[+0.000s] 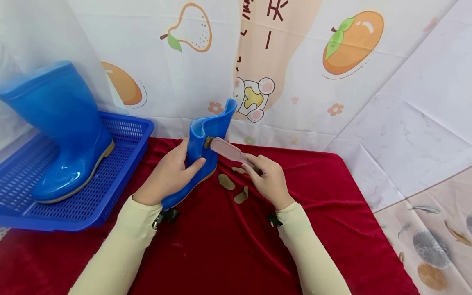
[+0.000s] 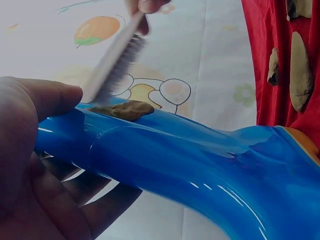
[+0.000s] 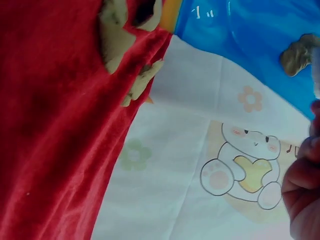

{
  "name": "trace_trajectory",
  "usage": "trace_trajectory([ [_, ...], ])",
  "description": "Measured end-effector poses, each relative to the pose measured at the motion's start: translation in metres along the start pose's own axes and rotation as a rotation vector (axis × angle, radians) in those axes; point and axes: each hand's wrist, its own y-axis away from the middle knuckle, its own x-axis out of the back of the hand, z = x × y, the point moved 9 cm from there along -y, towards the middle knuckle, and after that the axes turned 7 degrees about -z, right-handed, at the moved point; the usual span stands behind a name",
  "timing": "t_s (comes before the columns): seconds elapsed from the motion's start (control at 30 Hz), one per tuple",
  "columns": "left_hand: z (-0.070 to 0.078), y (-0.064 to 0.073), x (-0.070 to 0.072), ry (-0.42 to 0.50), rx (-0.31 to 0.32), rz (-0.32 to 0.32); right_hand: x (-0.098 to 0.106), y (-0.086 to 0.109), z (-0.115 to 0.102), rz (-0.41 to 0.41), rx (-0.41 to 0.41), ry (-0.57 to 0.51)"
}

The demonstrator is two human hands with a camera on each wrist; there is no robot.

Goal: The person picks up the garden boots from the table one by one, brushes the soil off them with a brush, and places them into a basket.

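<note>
A blue rubber boot (image 1: 211, 157) stands on the red cloth, its shaft gripped by my left hand (image 1: 167, 174). In the left wrist view the thumb lies along one side of the shaft and the fingers curl round the other. A brownish clump of mud (image 2: 125, 110) sticks to the shaft near the top. My right hand (image 1: 268, 178) holds a pinkish brush (image 1: 229, 150) by its handle. The brush's bristles (image 2: 122, 65) face the boot beside the mud; whether they touch it I cannot tell. Only part of the right hand shows in the right wrist view.
Several flat mud pieces (image 1: 226, 182) lie on the red cloth (image 1: 221, 246) right of the boot. At the left, a second blue boot (image 1: 70, 135) stands in a blue plastic basket (image 1: 121, 180). A printed white curtain (image 1: 155, 24) hangs behind the table.
</note>
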Motion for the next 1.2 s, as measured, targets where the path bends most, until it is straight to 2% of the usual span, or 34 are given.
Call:
trace_trajectory([
  [0.2, 0.009, 0.001, -0.007, -0.002, -0.031, -0.027, 0.005, -0.002, -0.012, 0.057, 0.078, -0.084],
  [0.43, 0.009, 0.001, -0.006, 0.012, -0.032, -0.014, 0.000, -0.001, -0.006, 0.014, 0.031, -0.037],
  [0.7, 0.000, 0.001, -0.001, 0.016, 0.017, 0.012, -0.003, 0.001, 0.003, -0.004, -0.012, -0.014],
  [0.93, 0.010, 0.001, -0.008, 0.005, -0.039, -0.021, 0.000, 0.000, -0.008, 0.008, 0.060, -0.050],
  [1.2, 0.007, 0.002, -0.006, 0.015, -0.028, -0.006, -0.006, 0.000, -0.002, -0.023, 0.003, -0.023],
])
